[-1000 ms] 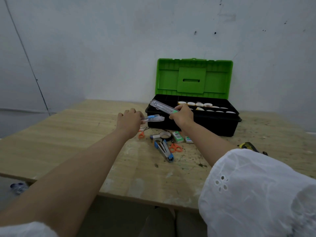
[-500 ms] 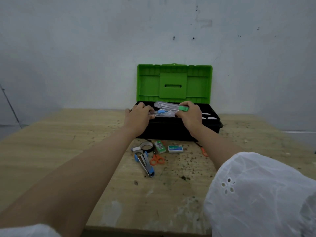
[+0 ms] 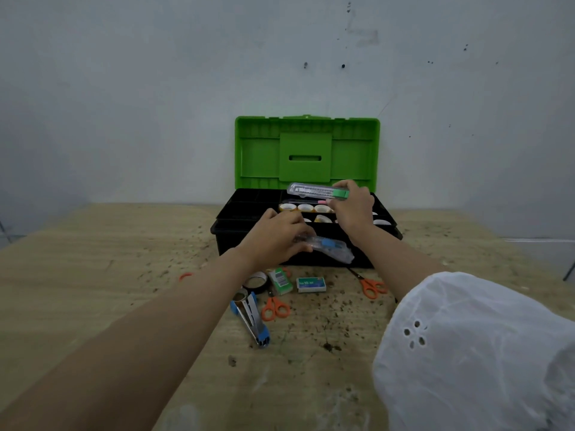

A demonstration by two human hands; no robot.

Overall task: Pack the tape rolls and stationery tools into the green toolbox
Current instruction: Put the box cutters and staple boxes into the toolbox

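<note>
Now my right grip (image 3: pixel 353 209) is clamped on the green-ended cutter (image 3: pixel 320 191), held above the tape rolls (image 3: pixel 305 208) in the green toolbox (image 3: pixel 306 150), which stands open at 12 o'clock on the desk (image 3: pixel 93 259). My left grip (image 3: pixel 277 234) is closed on a blue-slider cutter (image 3: pixel 329 245) at the box's front wall. At 6 o'clock from the box lie a stapler (image 3: pixel 250 318) and orange scissors (image 3: pixel 275 307).

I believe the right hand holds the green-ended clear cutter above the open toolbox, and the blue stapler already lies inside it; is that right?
Not quite. The head view shows the blue stapler lying on the table in front of the toolbox, not inside it. The right hand does hold the green-ended clear cutter above the open toolbox.
</note>
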